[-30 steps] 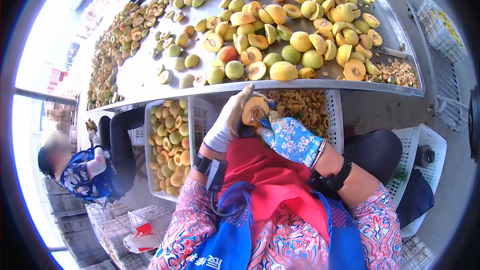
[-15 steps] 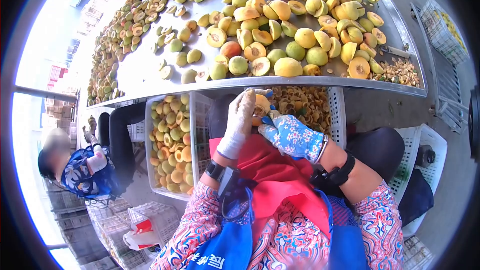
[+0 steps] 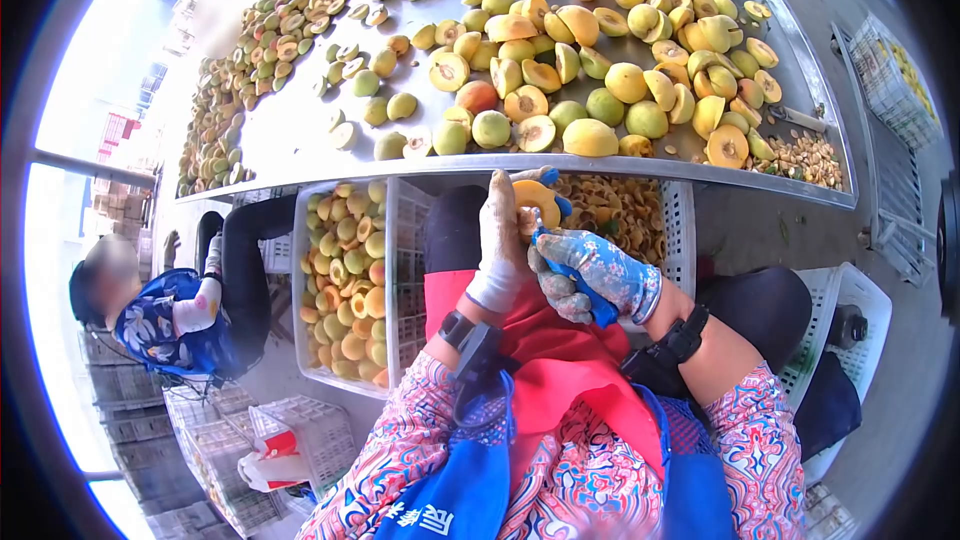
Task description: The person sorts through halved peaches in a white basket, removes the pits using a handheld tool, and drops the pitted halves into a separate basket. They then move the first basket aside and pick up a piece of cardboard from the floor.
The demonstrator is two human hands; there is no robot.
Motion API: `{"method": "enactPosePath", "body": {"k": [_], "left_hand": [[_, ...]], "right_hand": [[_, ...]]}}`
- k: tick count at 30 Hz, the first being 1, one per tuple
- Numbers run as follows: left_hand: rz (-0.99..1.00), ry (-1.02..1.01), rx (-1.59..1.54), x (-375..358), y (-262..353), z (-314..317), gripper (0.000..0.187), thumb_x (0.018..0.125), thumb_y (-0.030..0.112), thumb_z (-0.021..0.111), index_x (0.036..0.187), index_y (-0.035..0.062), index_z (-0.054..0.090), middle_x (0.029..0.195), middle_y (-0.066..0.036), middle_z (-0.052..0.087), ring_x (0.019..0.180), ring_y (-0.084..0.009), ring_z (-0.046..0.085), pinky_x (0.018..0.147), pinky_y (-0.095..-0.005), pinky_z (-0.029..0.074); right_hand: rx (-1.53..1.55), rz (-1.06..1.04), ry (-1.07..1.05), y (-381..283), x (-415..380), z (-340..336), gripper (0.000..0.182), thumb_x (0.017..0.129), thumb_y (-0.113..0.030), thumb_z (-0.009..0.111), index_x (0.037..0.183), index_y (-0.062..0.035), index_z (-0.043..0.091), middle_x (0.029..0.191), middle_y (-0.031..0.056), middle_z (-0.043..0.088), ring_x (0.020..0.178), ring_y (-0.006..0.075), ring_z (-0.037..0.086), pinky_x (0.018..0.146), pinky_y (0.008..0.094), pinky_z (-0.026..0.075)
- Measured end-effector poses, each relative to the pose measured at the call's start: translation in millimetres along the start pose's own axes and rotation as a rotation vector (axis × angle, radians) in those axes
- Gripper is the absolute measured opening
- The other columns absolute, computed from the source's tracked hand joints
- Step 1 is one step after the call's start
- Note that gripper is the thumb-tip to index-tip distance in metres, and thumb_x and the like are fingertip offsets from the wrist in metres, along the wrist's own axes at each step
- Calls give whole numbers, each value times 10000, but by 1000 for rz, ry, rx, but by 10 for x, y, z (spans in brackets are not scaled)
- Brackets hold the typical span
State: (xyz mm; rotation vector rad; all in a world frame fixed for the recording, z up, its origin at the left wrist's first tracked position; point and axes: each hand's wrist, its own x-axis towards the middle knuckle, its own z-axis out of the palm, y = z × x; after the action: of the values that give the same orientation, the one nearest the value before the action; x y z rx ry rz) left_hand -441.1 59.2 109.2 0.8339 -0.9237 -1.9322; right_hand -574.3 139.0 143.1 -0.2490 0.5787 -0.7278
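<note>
My left hand (image 3: 497, 245), in a whitish glove with blue fingertips, is closed around a peach half (image 3: 538, 202) in front of the table edge. The cut side shows, with a brownish pit area at its lower left. My right hand (image 3: 597, 275), in a blue floral glove with grey fingers, grips a small blue-handled pitting tool (image 3: 603, 310). The tool's tip is close to the peach half; whether it touches cannot be made out. Below the hands, a crate (image 3: 680, 240) holds many hollowed, brownish-yellow fruit pieces.
A metal table (image 3: 290, 150) ahead bears many halved peaches and a pile of pits (image 3: 805, 160) at its right corner. Left of my knees stands a white crate (image 3: 392, 280) of peach halves. Another person (image 3: 170, 315) sits at left. A white basket (image 3: 870, 340) stands at right.
My right hand has turned and drawn slightly down from the fruit, so its grey fingers and the blue handle now show. The peach half's cut face is more visible in my left hand.
</note>
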Motion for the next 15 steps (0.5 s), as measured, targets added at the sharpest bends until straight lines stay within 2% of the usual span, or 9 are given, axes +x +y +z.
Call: {"method": "enactPosePath", "body": {"k": [1, 5, 7, 9, 11, 12, 13, 14, 15], "left_hand": [[-43, 42, -110, 20, -24, 17, 690, 947, 629, 366, 1213, 21, 553, 888, -167, 651, 769, -248, 663, 670, -394, 590], [-85, 61, -161, 4, 8, 103, 690, 943, 638, 367, 1193, 26, 562, 885, -156, 649, 763, -258, 660, 667, -410, 583], [-142, 83, -240, 42, -23, 83, 640, 951, 605, 398, 1137, 19, 573, 892, -130, 655, 741, -248, 662, 670, -380, 579], [-48, 69, -144, -1, -14, 104, 596, 955, 585, 419, 1103, 31, 582, 894, -104, 661, 729, -226, 662, 660, -361, 575], [68, 250, -172, 149, -17, -38, 546, 953, 570, 443, 1059, 60, 606, 908, -83, 669, 708, -180, 658, 612, -317, 557], [33, 284, 8, 104, 106, -160, 501, 967, 528, 450, 1021, 59, 619, 929, -90, 671, 713, -173, 657, 592, -304, 546], [127, 314, 155, 114, 96, -243, 446, 972, 465, 491, 1022, 46, 634, 928, -72, 660, 754, -149, 640, 624, -287, 530], [243, 308, 229, 34, 170, -192, 418, 965, 416, 534, 1072, 24, 633, 910, -46, 641, 790, -107, 597, 661, -256, 497], [346, 242, 389, 4, 188, -267, 390, 960, 371, 554, 1118, 22, 628, 912, -26, 623, 803, -80, 550, 681, -235, 468]], "right_hand": [[-29, -15, -5, -5, -10, -22, 258, 982, -363, 507, 945, -112, 555, 592, -18, 438, 418, 95, 385, 387, 235, 324], [-38, -47, -43, -6, -73, -105, 257, 983, -357, 504, 934, -108, 547, 594, -6, 470, 388, 103, 398, 352, 245, 323], [-20, -15, -43, -29, -122, -88, 258, 977, -354, 516, 937, -101, 546, 588, -5, 464, 392, 102, 402, 356, 245, 322], [-64, -68, -20, -31, -191, -32, 264, 967, -353, 533, 941, -91, 546, 586, -4, 463, 395, 101, 403, 361, 244, 323], [-115, -109, -93, -72, -370, 84, 306, 911, -372, 617, 946, -77, 543, 575, -11, 454, 404, 96, 402, 365, 243, 324], [-47, -116, -104, -69, -426, 8, 339, 885, -383, 648, 955, -70, 540, 575, -9, 463, 408, 94, 411, 364, 241, 326], [-113, -137, -25, -121, -471, -25, 350, 877, -387, 654, 958, -65, 540, 584, 2, 483, 410, 92, 421, 361, 236, 325], [-395, -180, 187, -162, -473, 12, 374, 859, -424, 662, 937, -81, 535, 570, 2, 488, 397, 85, 420, 351, 231, 319], [-727, -96, 322, -203, -408, -73, 308, 883, -360, 637, 956, -79, 535, 574, 6, 493, 401, 104, 432, 373, 246, 347]]}}
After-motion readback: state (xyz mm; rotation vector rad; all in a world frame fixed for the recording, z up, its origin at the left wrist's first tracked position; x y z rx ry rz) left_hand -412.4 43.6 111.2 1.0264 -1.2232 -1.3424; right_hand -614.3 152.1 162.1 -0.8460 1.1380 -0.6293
